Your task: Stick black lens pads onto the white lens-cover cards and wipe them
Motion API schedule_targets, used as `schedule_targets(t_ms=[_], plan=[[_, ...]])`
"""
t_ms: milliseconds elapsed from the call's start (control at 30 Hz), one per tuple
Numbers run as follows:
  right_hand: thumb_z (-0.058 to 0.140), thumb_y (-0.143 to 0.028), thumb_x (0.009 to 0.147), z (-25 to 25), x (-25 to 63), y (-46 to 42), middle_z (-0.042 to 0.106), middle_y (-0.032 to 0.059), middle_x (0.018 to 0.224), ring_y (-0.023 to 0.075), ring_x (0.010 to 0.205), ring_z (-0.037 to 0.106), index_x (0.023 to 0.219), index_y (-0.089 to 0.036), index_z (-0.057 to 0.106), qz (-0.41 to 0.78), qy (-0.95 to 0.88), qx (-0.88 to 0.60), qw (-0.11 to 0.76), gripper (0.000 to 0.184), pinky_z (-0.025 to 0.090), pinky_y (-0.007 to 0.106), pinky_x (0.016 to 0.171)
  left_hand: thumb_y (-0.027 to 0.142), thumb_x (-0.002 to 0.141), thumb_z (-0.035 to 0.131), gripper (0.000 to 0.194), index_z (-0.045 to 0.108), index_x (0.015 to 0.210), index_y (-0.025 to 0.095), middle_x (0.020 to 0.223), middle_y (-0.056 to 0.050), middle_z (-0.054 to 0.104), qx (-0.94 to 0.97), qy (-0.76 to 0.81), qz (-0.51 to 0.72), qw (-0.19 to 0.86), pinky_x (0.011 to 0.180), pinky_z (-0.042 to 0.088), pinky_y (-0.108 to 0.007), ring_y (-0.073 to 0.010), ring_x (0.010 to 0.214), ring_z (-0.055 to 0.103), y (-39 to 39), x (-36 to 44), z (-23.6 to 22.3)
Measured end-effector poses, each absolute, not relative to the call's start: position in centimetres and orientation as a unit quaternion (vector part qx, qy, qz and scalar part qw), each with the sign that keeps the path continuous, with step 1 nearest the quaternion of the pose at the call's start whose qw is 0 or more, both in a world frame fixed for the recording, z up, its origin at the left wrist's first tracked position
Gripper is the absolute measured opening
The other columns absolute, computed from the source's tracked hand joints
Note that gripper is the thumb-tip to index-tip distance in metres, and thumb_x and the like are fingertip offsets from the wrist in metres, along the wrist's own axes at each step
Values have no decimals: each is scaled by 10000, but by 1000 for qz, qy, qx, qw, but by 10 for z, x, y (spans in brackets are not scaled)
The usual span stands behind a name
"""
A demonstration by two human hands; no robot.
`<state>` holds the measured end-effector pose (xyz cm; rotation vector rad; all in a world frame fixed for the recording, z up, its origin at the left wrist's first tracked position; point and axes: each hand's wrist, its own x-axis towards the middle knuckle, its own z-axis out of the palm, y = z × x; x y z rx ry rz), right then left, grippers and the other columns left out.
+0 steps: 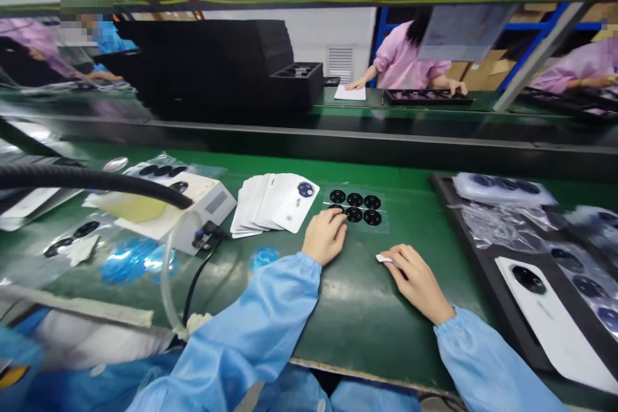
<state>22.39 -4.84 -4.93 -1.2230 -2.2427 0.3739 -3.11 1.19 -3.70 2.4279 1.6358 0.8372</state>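
Observation:
My left hand (324,236) rests on the table with its fingers bent and close together. The fingertips lie over the lower left disc of a clear sheet (381,228) that bears several black round camera lens covers (355,199). Whether they pinch anything is hidden. To the right and nearer me, my right hand (416,275) is closed, pinching a small white piece (384,259) between thumb and fingers. Left of the lens covers lies a fanned stack of white phone back covers (270,203); the top one (298,205) has a dark round camera area.
At left stand a white box-shaped device (207,206), a black hose (96,180) and crumpled blue film (138,261). A dark tray (476,270) at right holds bagged lens parts (502,187) and a white phone cover (555,322). Co-workers sit beyond the black boxes (217,67).

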Motion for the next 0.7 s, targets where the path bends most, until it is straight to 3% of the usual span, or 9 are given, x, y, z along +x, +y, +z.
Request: schedule_targets(t_ms=[100,200,367,567,700], plan=[[481,-316,973,-51,227,-26,588,68,1004,209,907,572,1045,-239,653,206,-783,-459,365,202,447,341,778,323,950,436,258,581,1086,159,1091,-138,591,693,667,274,3,911,436,-445,-300,1065,538,31,-69,-26],[514,-373,949,-55,224,1,609,68,969,207,851,585,973,-222,673,215,-742,-478,419,220,444,329,726,418,835,631,364,574,1045,127,1085,-187,544,611,749,257,-24,869,420,-494,-373,1064,511,46,-103,-20],[524,-426,924,-57,216,22,631,70,910,205,790,592,925,-193,670,197,-707,-496,464,276,445,321,688,362,699,772,387,560,964,178,1010,-120,548,587,764,267,6,863,432,-433,-329,1025,535,61,-122,-25],[499,-426,921,-54,213,14,633,69,870,193,760,598,882,-195,671,180,-691,-506,484,291,459,304,672,282,723,691,246,495,846,199,964,-81,547,547,743,379,72,925,436,-446,-304,1029,557,69,-132,-20],[501,-407,912,-54,212,13,634,67,869,186,765,596,843,-192,649,171,-672,-520,499,270,459,292,682,298,839,511,181,462,972,186,965,-94,579,507,712,463,147,892,477,-461,-281,1002,596,53,-128,-3]])
